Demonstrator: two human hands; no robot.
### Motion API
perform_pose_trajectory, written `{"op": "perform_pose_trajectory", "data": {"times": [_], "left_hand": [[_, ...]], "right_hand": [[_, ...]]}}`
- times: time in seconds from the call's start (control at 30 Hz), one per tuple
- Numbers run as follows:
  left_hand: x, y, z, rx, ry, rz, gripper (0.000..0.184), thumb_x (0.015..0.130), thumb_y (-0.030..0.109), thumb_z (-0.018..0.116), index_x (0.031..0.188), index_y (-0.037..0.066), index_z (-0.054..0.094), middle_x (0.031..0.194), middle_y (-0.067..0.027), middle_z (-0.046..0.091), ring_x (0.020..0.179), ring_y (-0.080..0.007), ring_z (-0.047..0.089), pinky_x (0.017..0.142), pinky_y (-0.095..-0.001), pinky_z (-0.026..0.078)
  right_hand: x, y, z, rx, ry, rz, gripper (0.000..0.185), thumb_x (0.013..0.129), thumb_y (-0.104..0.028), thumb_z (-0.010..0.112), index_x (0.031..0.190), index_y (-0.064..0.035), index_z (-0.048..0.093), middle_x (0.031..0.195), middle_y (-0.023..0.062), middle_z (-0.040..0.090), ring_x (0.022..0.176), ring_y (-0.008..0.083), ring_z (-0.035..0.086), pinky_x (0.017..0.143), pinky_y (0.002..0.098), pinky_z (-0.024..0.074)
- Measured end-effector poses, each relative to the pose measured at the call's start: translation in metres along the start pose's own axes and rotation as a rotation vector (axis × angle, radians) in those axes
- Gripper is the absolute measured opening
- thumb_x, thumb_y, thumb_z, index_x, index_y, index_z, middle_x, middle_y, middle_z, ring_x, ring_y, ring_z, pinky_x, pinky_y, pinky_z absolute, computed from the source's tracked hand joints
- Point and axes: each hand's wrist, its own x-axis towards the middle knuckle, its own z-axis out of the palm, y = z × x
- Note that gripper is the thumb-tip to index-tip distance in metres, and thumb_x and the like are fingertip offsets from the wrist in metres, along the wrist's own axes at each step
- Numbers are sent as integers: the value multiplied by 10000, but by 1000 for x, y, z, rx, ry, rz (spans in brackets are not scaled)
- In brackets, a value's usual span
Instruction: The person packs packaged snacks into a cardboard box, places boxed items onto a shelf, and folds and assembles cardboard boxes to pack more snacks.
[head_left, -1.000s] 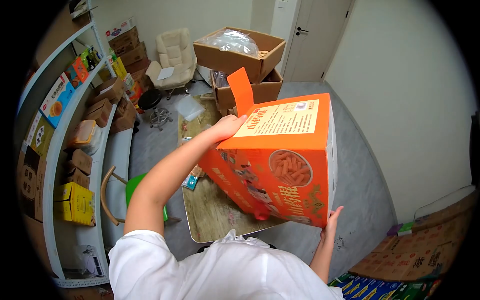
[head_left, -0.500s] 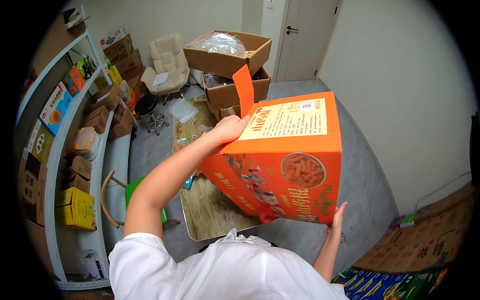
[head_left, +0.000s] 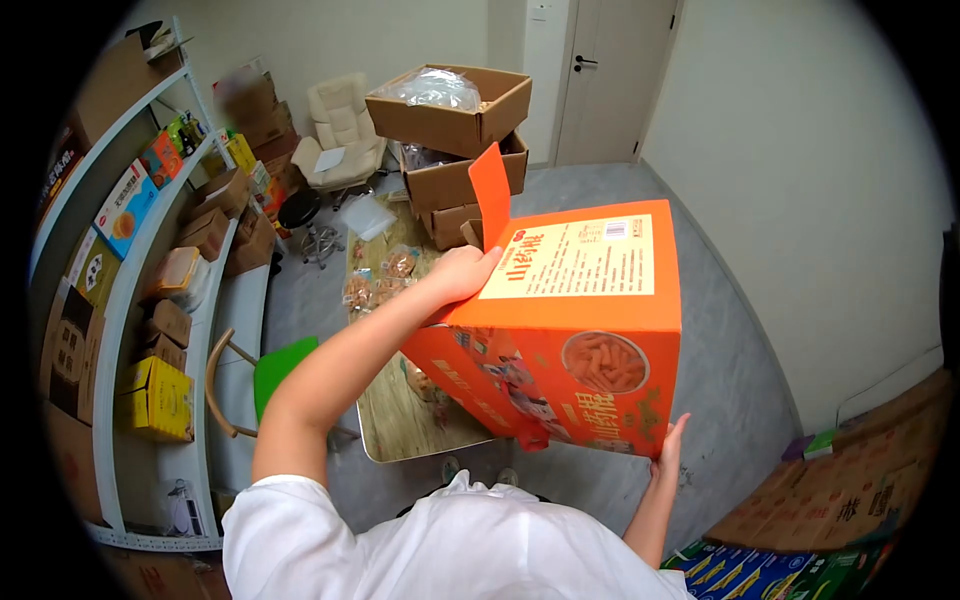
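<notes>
A large orange box [head_left: 570, 385] with a cream label and a picture of stick snacks is held tilted above the right part of the wooden-topped table [head_left: 400, 420]. Its narrow orange flap stands up at the far left corner. My left hand [head_left: 468, 272] grips the box's upper left edge, fingers partly hidden by it. Against the lower right corner rests my right hand [head_left: 670, 448], its visible fingers pointing up and the rest behind the box. Small clear packets of brown snacks [head_left: 400, 262] lie on the table, left of the box.
Open cardboard boxes [head_left: 455, 130] are stacked at the table's far end. Shelves [head_left: 125, 330] with cartons line the left side, near a green chair [head_left: 285, 368]. Cartons [head_left: 850, 490] stand at the lower right. A cream armchair [head_left: 340, 130] is behind.
The view has shifted, and the box now sits slightly farther right in it, still between both hands. More snack packets on the table show beside and below my left forearm.
</notes>
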Motion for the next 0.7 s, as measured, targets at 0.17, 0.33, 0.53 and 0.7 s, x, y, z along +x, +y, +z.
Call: {"op": "perform_pose_trajectory", "data": {"times": [0.17, 0.33, 0.53, 0.7], "left_hand": [[-10, 22, 22, 18, -10, 47, 645, 938, 481, 330, 946, -75, 656, 1040, -266, 625, 1007, -399, 586, 880, -447, 437], [-19, 49, 33, 6, -18, 145, 646, 936, 481, 336, 917, -77, 660, 1017, -255, 636, 995, -397, 591, 874, -450, 439], [-41, 66, 45, 68, 94, 293, 655, 927, 506, 359, 861, -68, 668, 891, -254, 651, 889, -392, 619, 798, -451, 462], [-81, 65, 35, 6, 32, 406, 627, 915, 507, 408, 815, -54, 668, 859, -237, 656, 833, -375, 621, 754, -448, 460]], "right_hand": [[-17, 1, -18, 7, 97, 23, 820, 870, -741, 242, 1021, -21, 604, 963, 69, 639, 903, 184, 581, 832, 349, 462], [-87, -25, 19, 148, 278, -64, 756, 894, -711, 236, 855, -46, 592, 802, 45, 621, 776, 152, 572, 725, 305, 458], [-127, 9, 14, 221, 217, -140, 828, 899, -701, 215, 1371, -42, 385, 1370, 99, 454, 1239, 257, 453, 1008, 402, 380], [-152, 54, 7, 279, 199, -157, 689, 952, -568, 305, 1457, -102, 246, 1449, 91, 349, 1279, 266, 406, 997, 442, 412]]}}
